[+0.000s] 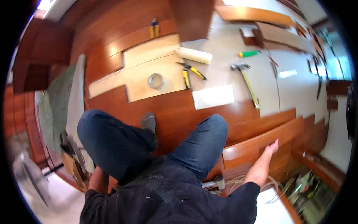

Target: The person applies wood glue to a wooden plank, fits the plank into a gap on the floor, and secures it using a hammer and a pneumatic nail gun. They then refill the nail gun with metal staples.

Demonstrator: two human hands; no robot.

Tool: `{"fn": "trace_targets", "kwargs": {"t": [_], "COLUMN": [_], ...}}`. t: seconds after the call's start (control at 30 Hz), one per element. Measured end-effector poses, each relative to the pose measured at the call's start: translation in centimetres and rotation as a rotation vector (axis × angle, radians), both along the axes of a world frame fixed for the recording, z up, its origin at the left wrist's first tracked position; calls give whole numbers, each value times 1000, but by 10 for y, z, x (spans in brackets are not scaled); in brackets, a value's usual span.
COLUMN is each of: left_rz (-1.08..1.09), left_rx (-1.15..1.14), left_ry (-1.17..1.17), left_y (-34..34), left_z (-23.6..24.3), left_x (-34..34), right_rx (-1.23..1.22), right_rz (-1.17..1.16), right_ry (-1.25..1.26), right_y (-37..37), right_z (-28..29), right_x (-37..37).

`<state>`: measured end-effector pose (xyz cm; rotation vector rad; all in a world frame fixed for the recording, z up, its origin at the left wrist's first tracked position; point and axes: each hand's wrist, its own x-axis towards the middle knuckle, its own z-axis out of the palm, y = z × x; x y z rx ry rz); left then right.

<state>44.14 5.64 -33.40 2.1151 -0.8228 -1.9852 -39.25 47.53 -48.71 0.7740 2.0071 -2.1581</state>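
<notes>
I sit on a reddish-brown plank floor with my knees bent. A glossy wooden floorboard (257,141) lies slantwise to my right, over other boards. My right hand (272,147) is at its near edge, a finger or thumb on the top face and the rest of the fingers hidden. It appears closed on the board. On the left, only my forearm (97,181) shows, reaching down beside my thigh; the hand itself is hidden. In front of me lie a tape roll (155,81), yellow-and-black pliers (190,72) and a claw hammer (246,84).
A white roll (194,55), a white rectangular sheet (213,97) and a green-handled screwdriver (250,53) lie ahead. More pliers (154,28) rest farther off. Loose boards (257,16) are at the far right. A hose or cable (276,186) coils near my right elbow, beside a tool-filled box (309,192).
</notes>
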Motion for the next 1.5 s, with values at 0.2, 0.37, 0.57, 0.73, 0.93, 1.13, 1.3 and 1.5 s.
{"fn": "trace_targets", "kwargs": {"t": [0.2,0.37,0.57,0.73,0.93,1.13,1.3,1.5], "left_rz": [43,31,-133,-200,-148,80,93,-1069], "left_rx": [-41,-37,-201,-348,-528,-814,-1280,-1103], "left_ry": [-44,26,118,356,621,675,561,634], "left_y": [13,-4,-65,-87,-96,-128,-124,28], "left_z": [35,-4,17,42,111,179,268,259], "left_x": [-2,-19,-83,-155,-208,-164,-106,-227], "right_rx": [219,200,1172,1109,1072,956,174,-886], "right_rz": [-103,225,598,585,476,583,603,988], "right_ry": [-154,-223,235,-116,-455,-390,-257,-137], "right_y": [3,56,81,116,68,85,16,-129], "right_z": [-15,-2,92,112,74,116,286,381], "right_x": [13,-15,215,453,519,490,392,331]}}
